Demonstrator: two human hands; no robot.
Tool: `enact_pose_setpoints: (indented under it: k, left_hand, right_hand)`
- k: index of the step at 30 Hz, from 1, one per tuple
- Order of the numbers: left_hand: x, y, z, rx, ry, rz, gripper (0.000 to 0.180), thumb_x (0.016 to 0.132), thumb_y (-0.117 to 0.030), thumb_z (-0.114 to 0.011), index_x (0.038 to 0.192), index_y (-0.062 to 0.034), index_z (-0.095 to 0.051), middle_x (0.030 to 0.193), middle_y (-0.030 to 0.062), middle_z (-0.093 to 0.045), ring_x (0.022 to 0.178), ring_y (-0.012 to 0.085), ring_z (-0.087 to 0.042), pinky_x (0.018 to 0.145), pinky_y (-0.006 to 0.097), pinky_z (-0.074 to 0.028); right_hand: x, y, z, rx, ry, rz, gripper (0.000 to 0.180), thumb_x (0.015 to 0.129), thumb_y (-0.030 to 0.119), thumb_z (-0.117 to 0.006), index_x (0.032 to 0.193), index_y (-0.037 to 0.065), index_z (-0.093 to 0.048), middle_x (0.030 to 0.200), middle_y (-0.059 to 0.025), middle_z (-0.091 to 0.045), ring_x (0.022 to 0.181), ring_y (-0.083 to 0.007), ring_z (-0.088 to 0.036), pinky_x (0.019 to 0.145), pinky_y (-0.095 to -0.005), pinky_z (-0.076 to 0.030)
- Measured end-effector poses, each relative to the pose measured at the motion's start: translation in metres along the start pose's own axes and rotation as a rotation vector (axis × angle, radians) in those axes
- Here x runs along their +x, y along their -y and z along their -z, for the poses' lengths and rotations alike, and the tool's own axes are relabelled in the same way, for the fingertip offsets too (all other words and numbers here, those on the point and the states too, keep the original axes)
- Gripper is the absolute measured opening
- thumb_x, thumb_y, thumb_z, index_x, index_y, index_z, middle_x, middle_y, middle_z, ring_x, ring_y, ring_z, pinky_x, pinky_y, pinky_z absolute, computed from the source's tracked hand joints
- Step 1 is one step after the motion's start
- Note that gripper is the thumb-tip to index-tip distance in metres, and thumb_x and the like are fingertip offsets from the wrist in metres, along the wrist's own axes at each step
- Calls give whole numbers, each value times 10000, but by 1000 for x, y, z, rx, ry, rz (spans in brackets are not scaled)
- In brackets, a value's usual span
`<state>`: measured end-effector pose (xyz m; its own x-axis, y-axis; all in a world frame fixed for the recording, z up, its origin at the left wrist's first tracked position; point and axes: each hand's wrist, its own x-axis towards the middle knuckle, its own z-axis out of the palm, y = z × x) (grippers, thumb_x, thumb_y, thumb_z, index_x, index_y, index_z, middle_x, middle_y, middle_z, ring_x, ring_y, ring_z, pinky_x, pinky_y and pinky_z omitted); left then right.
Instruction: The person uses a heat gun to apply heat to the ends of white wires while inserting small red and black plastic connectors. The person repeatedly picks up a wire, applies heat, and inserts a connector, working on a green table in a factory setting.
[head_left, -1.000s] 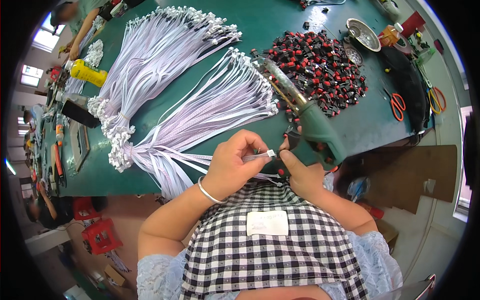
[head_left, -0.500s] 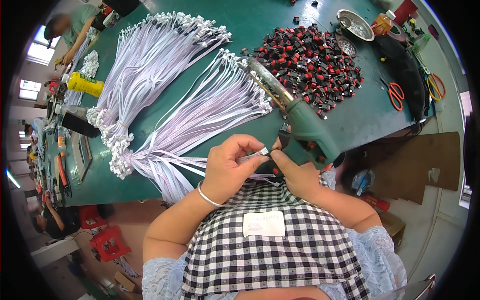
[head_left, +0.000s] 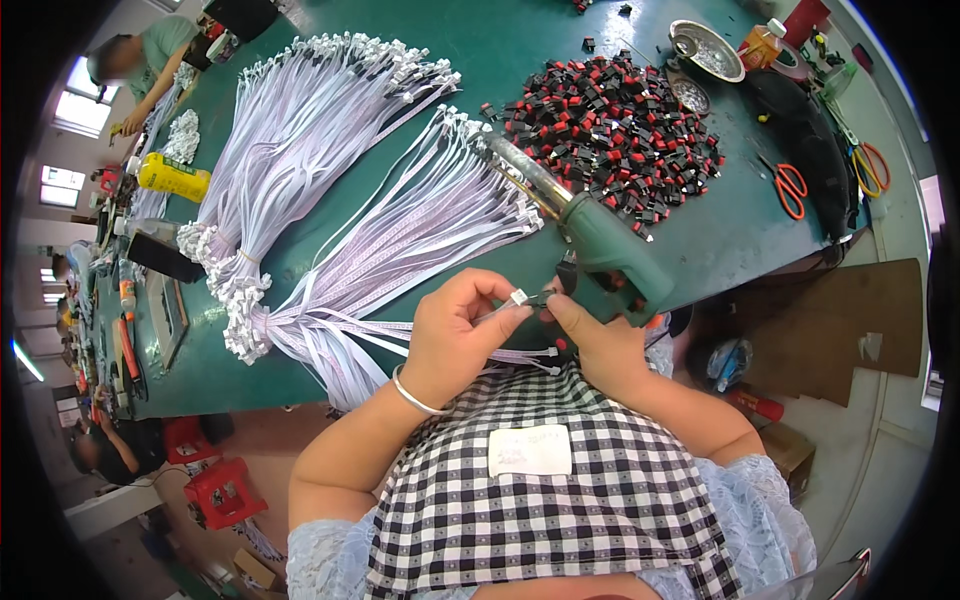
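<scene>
My left hand [head_left: 455, 325] is closed, pinching a white ribbon cable just behind its small white connector [head_left: 519, 297]. Facing it, my right hand [head_left: 600, 345] pinches a small dark piece too fine to name, and a thin dark strand [head_left: 538, 299] shows between the two hands. Just beyond the right hand stands a green pistol-shaped tool [head_left: 615, 250] with a long metal barrel [head_left: 535, 175] slanting to the far left. The ribbon cable runs back to a tied bundle of white ribbon cables [head_left: 400, 240] on the left. Several loose cable ends [head_left: 540, 358] hang below my hands.
A larger cable bundle [head_left: 310, 150] lies farther left on the green table [head_left: 520, 40]. Behind the tool spreads a heap of black-and-red switches [head_left: 620, 140]. Metal bowls [head_left: 708, 50], orange-handled scissors [head_left: 790, 190] and a black bag [head_left: 805, 140] lie right; a yellow bottle [head_left: 172, 177] lies left.
The white connector has shifted slightly left, away from my right fingertips, and a dark strand now shows in the gap. My right hand has moved a little right. The whole view has shifted slightly.
</scene>
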<state>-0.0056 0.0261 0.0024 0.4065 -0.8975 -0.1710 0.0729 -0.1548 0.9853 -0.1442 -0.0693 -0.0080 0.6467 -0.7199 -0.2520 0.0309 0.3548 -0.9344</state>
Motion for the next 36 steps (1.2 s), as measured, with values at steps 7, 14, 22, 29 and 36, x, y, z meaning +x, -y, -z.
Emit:
enact_pose_setpoints:
  k: [7, 14, 22, 29, 36]
  left_hand:
    - [6, -17, 7, -186, 116, 240, 89, 799, -39, -591, 868, -34, -535, 776, -18, -534, 642, 24, -452, 544, 156, -358]
    - [8, -25, 10, 52, 218, 306, 85, 796, -49, -593, 860, -42, -538, 762, -22, -524, 614, 26, -472, 555, 165, -406]
    - [9, -22, 8, -99, 212, 323, 81, 813, -87, -578, 872, -51, -535, 884, 21, -579, 698, 102, -572, 619, 214, -454]
    - [10, -23, 4, -179, 224, 330, 90, 814, -79, -576, 848, -20, -518, 846, 27, -566, 718, 72, -549, 661, 220, -482]
    - [10, -12, 3, -132, 205, 283, 91, 795, -76, -588, 810, -29, -512, 737, -15, -540, 657, 35, -518, 604, 191, -455]
  right_hand:
    - [5, -7, 7, -322, 62, 313, 195, 751, 11, -594, 944, 41, -577, 887, -59, -583, 837, -164, -537, 716, -302, -448]
    - [6, -23, 14, -487, 46, 411, 270, 687, -14, -611, 949, 45, -583, 969, -97, -566, 899, -255, -534, 760, -339, -443]
    - [4, -2, 16, -838, 84, 650, 281, 681, -17, -581, 955, 45, -573, 859, -55, -610, 800, -179, -561, 740, -312, -413]
    - [3, -2, 12, -838, 56, 614, 285, 656, -2, -595, 932, 71, -588, 874, -26, -622, 836, -200, -559, 818, -331, -364]
    - [2, 8, 7, -887, 101, 559, 300, 651, 0, -603, 938, 85, -594, 887, -20, -626, 865, -190, -555, 848, -325, -347]
